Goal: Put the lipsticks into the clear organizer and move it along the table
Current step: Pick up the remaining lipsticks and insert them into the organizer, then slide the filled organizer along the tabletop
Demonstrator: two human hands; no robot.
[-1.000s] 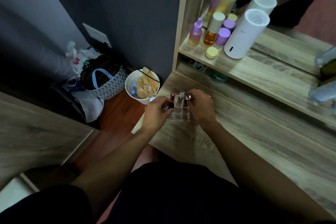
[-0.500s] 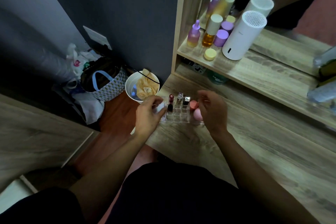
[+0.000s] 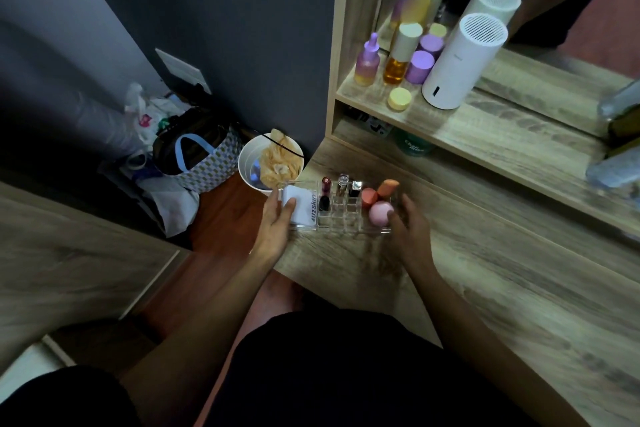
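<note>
Light, rigid, slick clear organizer (image 3: 341,215) with upright lipsticks (image 3: 325,191); left hand (image 3: 277,218) at 9 o'clock, right hand (image 3: 410,225) at 3 o'clock, fingers spread, not clamped. Best gripped low at both ends.

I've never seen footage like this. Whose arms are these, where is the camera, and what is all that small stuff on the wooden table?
There is no machine here: a person wears a wide-angle camera on the head, looking down at their own two bare hands. This is the only view.

On the wooden dressing table sits a clear organizer, a see-through tray with small square slots. Lipsticks stand upright in its back slots. At its right end lie makeup sponges, pink and orange. At its left end is a white packet with printed lettering.

The left hand rests against the left end, fingers on the packet. The right hand is at the right end by the pink sponge. Whether either has a firm grip is unclear. On the shelf above stand bottles and a white cylinder.
</note>
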